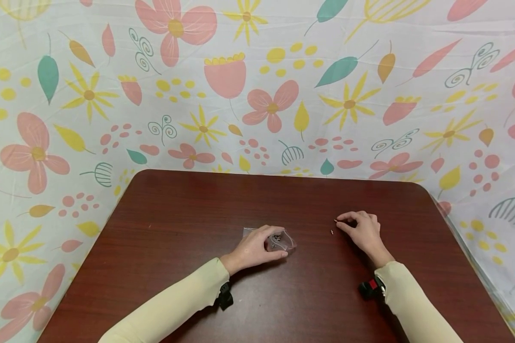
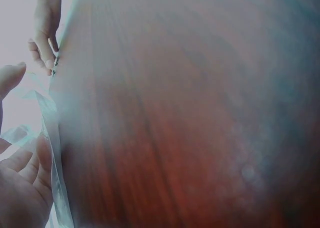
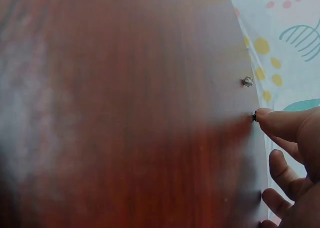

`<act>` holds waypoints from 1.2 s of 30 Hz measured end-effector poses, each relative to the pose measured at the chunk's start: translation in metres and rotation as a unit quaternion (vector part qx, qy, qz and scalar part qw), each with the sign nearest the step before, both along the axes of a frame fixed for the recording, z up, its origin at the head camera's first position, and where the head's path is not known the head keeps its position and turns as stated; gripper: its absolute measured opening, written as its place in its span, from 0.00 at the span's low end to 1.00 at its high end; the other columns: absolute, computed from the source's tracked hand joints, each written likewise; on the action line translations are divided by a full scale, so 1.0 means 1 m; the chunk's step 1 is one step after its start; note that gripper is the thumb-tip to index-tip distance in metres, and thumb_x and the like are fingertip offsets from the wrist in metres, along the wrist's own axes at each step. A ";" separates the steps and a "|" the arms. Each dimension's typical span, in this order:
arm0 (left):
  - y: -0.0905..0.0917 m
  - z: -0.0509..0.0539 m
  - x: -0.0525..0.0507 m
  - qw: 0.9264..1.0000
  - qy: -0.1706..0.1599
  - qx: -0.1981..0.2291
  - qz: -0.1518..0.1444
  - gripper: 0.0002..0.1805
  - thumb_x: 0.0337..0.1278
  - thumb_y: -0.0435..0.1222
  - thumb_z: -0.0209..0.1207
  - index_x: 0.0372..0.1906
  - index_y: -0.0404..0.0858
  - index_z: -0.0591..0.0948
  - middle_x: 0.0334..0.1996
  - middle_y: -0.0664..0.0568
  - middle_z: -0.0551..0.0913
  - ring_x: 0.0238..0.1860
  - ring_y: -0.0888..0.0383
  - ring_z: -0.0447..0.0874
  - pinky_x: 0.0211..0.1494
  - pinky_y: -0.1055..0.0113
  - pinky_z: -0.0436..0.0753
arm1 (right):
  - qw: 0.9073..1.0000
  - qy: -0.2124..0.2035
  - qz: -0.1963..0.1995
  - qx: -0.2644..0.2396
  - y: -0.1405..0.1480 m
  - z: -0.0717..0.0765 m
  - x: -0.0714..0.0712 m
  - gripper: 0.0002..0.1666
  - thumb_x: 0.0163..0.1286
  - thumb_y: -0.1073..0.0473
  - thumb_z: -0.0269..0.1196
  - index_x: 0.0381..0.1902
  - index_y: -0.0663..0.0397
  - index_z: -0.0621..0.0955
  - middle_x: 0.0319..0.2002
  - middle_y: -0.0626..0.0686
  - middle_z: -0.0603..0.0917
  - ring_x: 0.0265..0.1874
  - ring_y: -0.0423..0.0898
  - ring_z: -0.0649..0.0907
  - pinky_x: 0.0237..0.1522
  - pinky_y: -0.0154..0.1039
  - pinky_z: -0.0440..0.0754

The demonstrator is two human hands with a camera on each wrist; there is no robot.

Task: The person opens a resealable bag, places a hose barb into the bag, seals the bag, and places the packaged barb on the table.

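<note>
Reddish-brown table (image 1: 189, 205), rounded corners; white floral cloth (image 1: 304, 26) behind

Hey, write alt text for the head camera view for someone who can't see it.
A person's left hand holds a clear plastic bag of small metal pieces, while the right hand pinches a tiny part near a loose metal piece on a reddish-brown table. A floral backdrop hangs behind.

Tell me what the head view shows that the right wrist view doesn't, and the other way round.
Only the head view shows the left hand holding the clear bag, the small pieces inside it, and both sleeves.

Only the right wrist view shows the loose piece close enough to make out its shiny, stepped form; in the head view it is a speck.

Both show the right hand pinching a tiny piece, the loose one near it, the table and the patterned cloth.
</note>
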State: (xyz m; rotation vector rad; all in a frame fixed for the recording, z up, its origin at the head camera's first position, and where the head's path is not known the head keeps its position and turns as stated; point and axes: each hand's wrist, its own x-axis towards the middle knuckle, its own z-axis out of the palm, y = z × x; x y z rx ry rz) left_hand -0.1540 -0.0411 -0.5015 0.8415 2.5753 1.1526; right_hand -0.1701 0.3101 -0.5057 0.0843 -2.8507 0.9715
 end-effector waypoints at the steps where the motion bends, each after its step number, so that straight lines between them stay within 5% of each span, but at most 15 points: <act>1: 0.000 0.000 0.000 1.000 0.001 0.000 0.000 0.37 0.60 0.54 0.72 0.72 0.47 0.77 0.53 0.55 0.82 0.34 0.68 0.79 0.37 0.73 0.79 | 1.000 0.001 0.001 0.004 0.000 0.000 0.000 0.10 0.72 0.57 0.70 0.47 0.55 0.89 0.51 0.68 0.81 0.63 0.75 0.64 0.61 0.77 0.51; 36: 0.001 0.000 -0.001 1.000 0.008 0.009 0.005 0.36 0.59 0.53 0.73 0.71 0.47 0.78 0.53 0.54 0.83 0.35 0.66 0.80 0.39 0.73 0.78 | 0.999 -0.023 -0.007 0.029 -0.002 0.004 -0.003 0.10 0.74 0.55 0.68 0.44 0.55 0.90 0.51 0.68 0.82 0.64 0.76 0.63 0.61 0.77 0.52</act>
